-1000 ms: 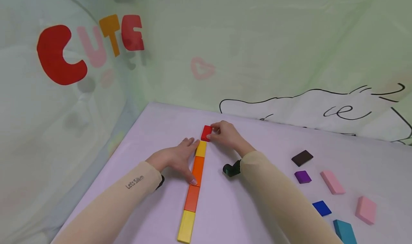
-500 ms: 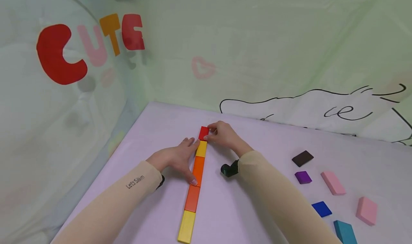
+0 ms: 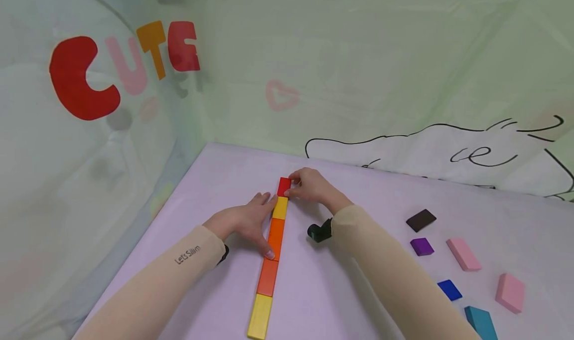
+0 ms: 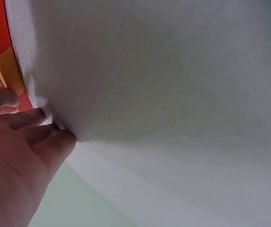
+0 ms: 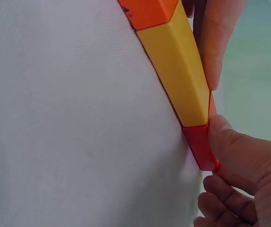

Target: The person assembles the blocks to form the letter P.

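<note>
A straight row of wooden blocks runs away from me on the lilac table. From near to far come a pale yellow block (image 3: 260,317), a dark orange block (image 3: 267,277), an orange block (image 3: 276,236), an amber block (image 3: 280,208) and a red block (image 3: 284,186). At the far end, my right hand (image 3: 316,188) pinches the red block between thumb and fingers. In the right wrist view, the red block (image 5: 199,147) sits against the end of the amber block (image 5: 175,71). My left hand (image 3: 244,224) rests along the row's left side, fingers extended, thumb on the orange block.
At the right lie a dark brown block (image 3: 421,220), a purple block (image 3: 422,247), a blue block (image 3: 450,290), a teal block (image 3: 481,322) and two pink blocks (image 3: 464,254). Fabric walls (image 3: 358,81) stand behind and left of the table (image 3: 215,180).
My right hand has shifted the red block slightly left, from a little off to the right into line with the row's far end. The left hand has stayed in place.
</note>
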A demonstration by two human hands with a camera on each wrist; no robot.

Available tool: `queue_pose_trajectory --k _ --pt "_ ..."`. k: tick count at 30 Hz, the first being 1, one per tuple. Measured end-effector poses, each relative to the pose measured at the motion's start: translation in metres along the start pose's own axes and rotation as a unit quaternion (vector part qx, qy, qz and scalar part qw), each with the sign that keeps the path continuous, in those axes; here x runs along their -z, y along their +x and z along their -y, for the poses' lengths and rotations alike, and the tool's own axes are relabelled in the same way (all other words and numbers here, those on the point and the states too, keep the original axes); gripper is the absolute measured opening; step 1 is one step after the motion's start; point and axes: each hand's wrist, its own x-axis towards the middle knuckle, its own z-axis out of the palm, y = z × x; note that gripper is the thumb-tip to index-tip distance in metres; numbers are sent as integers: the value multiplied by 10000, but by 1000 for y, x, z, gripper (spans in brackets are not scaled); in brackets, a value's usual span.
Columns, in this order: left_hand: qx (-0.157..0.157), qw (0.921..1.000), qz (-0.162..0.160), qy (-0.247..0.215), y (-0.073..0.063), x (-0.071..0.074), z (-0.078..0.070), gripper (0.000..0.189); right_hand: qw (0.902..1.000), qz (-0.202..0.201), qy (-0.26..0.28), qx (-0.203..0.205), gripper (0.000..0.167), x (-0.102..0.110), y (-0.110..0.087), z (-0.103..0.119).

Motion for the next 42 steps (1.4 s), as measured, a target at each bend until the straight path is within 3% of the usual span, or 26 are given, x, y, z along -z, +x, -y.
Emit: queue_pose_trajectory --k 8,20,24,28,34,42 --pt "-1 10000 8 25 0 1 -1 127 9998 168 -98 35 60 2 -1 0" --pt "-144 9999 -79 -12 5 4 -3 117 9998 46 -139 -164 60 3 -3 -1" --pt "-210 9989 -383 -165 12 12 2 104 9999 32 -68 -133 61 2 -3 -2" --pt "-204 9979 -582 -177 24 20 7 102 9999 12 24 -105 60 0 -2 -2" --pt "-247 9980 -485 -320 38 29 12 101 10000 -43 -11 -80 60 -3 0 0" --pt "-329 9985 -307 -317 45 37 7 103 9999 -83 -114 45 57 -4 -1 0"
